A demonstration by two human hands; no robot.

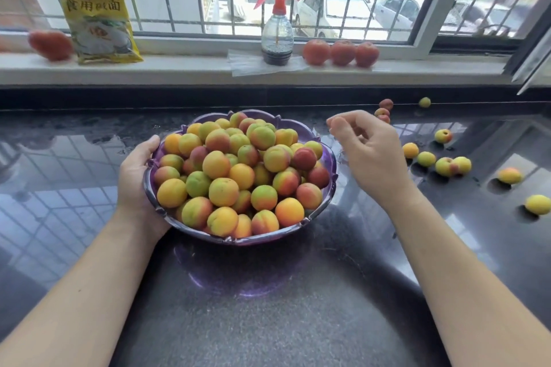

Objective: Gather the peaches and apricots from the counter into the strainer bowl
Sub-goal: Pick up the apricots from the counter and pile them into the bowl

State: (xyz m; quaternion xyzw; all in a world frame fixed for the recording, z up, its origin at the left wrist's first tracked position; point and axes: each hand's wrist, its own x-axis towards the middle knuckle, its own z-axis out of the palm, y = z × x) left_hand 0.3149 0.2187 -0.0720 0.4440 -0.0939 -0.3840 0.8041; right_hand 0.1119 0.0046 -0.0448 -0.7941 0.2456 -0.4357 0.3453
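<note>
While the left hand (135, 176) grips the scalloped purple translucent strainer bowl (326, 158) at its 9 o'clock rim, the right hand (371, 152) hovers loosely curled, empty. Loose yellow-red fruit (444, 166) lie at 3 o'clock on the dark glossy surface (268, 307); likely soft, rollable, so cup gently.

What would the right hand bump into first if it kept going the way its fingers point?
The right hand points left and away, across the far rim of the purple bowl. It would probably meet the heaped fruit there first, though its height is unclear.
</note>
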